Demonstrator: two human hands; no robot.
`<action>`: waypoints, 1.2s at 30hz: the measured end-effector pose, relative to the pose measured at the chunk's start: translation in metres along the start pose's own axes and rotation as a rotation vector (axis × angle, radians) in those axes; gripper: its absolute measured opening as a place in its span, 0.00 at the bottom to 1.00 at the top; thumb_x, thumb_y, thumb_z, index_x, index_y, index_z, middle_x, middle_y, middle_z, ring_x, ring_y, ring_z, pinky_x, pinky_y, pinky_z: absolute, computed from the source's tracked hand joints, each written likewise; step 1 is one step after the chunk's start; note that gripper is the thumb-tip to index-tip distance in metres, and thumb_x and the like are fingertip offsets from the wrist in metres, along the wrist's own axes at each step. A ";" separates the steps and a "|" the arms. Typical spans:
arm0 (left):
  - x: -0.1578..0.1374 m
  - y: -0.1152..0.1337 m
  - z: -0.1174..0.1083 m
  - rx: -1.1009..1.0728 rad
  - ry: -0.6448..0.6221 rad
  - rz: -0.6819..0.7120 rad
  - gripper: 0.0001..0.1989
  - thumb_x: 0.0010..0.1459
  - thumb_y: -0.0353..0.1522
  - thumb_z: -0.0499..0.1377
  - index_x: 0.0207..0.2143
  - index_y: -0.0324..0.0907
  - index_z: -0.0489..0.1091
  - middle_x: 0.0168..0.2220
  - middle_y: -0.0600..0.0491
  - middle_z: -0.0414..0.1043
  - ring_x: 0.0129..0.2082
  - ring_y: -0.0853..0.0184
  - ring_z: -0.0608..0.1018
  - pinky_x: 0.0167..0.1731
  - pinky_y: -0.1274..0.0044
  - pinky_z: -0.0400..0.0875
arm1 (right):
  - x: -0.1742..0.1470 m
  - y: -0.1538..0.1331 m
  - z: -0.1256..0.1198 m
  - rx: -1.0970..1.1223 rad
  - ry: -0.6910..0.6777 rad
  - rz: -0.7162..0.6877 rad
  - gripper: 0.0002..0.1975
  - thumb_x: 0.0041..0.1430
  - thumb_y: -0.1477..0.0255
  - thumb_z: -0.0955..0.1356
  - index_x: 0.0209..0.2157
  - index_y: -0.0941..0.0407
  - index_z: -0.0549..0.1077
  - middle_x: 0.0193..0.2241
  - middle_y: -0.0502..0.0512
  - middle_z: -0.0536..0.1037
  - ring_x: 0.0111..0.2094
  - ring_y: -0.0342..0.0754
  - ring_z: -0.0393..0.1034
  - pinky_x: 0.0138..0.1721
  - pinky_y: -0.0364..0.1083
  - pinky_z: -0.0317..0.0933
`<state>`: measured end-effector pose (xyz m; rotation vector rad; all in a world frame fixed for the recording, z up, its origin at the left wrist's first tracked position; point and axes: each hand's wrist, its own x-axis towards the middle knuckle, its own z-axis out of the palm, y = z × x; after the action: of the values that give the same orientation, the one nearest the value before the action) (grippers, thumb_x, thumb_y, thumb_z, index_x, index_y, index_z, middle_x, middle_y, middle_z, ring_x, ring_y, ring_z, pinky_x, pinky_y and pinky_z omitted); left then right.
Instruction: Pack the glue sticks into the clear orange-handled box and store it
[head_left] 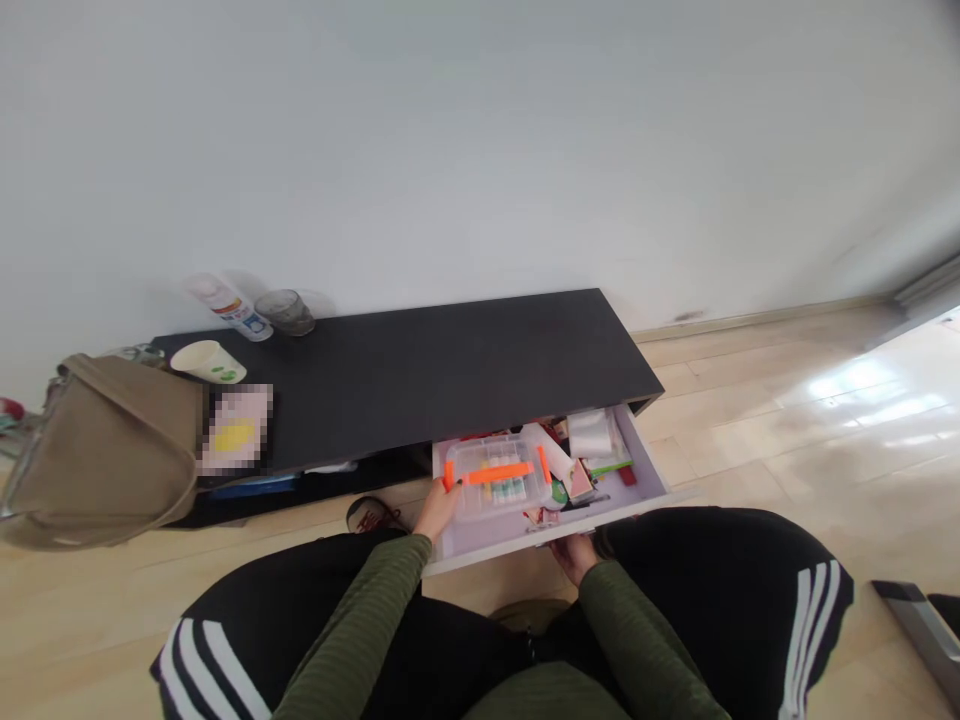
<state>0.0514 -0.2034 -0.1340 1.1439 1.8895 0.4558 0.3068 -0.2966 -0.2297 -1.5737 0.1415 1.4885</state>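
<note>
A white drawer (480,535) is pulled out from a low black cabinet. Inside it, at the left, lies a clear plastic storage box (469,505) with an orange handle and orange latches; small items show through its lid. My left hand (439,510) is closed on the box's left end, thumb on top near the latch. Below the drawer's front edge, my right hand (574,557) grips at the drawer handle (551,541), its fingers partly hidden. Right of the box are a white packet, a green-edged clear bag (604,440) and several small loose items.
On the black cabinet top (450,360) stand a spray can (232,308), a dark glass (285,312) and a paper cup (208,362). A blurred pink packet (236,430) and a brown bag (120,450) are at the left end. My knees flank the drawer.
</note>
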 end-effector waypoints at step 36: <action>-0.090 0.027 -0.007 0.289 -0.474 0.165 0.09 0.53 0.37 0.60 0.26 0.42 0.75 0.19 0.52 0.71 0.23 0.62 0.75 0.29 0.73 0.66 | -0.030 -0.136 0.098 -0.722 -0.629 -0.045 0.10 0.32 0.87 0.76 0.18 0.61 0.74 0.13 0.52 0.73 0.14 0.43 0.66 0.17 0.39 0.55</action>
<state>0.0789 -0.2654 -0.0685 1.4568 1.4799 -0.0119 0.3149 -0.1696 -0.1163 -1.5163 -0.8693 2.0502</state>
